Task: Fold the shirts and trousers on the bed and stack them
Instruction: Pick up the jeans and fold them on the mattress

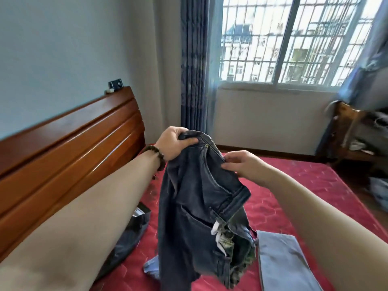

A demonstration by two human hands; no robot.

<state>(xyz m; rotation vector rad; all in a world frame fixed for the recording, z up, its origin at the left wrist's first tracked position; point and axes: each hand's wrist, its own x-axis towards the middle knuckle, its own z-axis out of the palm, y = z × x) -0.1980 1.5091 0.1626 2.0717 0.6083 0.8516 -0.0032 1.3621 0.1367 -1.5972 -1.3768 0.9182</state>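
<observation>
Bed (294, 185) with red quilted cover fills the near and middle ground; wooden headboard (69, 143) runs along the left, barred window (294, 38) and blue curtain (194, 59) on the far wall. Dark denim trousers (195, 196) held up in the air above the bed, centre of view, waistband at top, legs hanging down bunched, a pale label and greenish lining showing at the lower right of the bundle. Folded light grey garment (281, 263) lies flat on the cover, near right, just beside the hanging denim. Another dark garment (130, 234) lies crumpled on the cover at near left, partly behind the left forearm. A pale blue piece of cloth (151, 269) shows on the bed below the trousers. Left hand (174, 143), fingers curled, grips the top of the waistband; beaded bracelet (156, 157) on that wrist. Right hand (245, 164) pinches the waistband edge between thumb and fingertips, lower and to the right. Small dark device (115, 84) sits on top of the headboard, far left.
</observation>
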